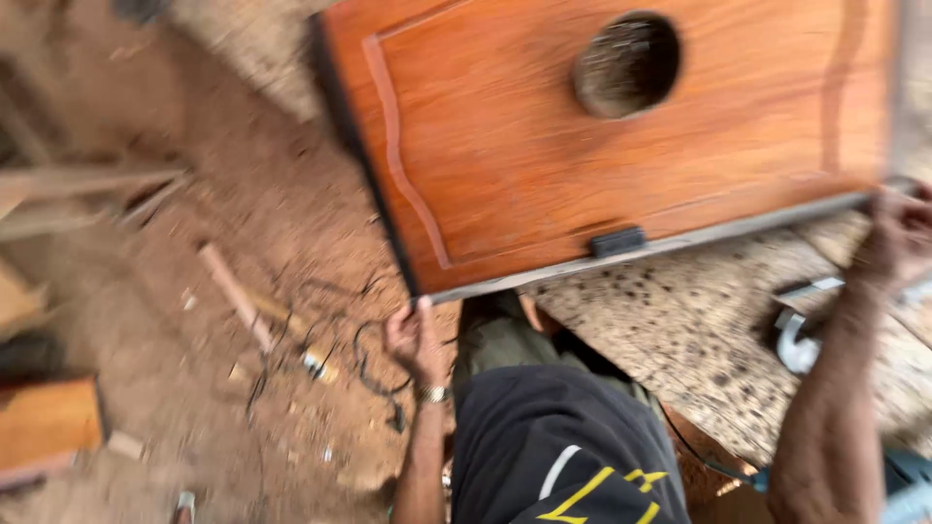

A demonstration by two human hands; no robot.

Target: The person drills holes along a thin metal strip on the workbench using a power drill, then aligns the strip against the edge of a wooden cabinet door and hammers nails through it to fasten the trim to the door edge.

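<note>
Left hand (413, 335) cups the orange door panel (602, 136) at its near-left corner, right hand (898, 243) grips the near-right; I'd keep it level.

The wooden panel (621, 146) is glossy orange-brown with a streaky grain, a dark edge and a small black hinge (618, 242) on its lower edge. Under it the surface (680, 330) is pale beige, speckled with dark spots. The floor (194, 291) is reddish-brown dirt; the shirt (553, 446) is black with yellow and white lines.
</note>
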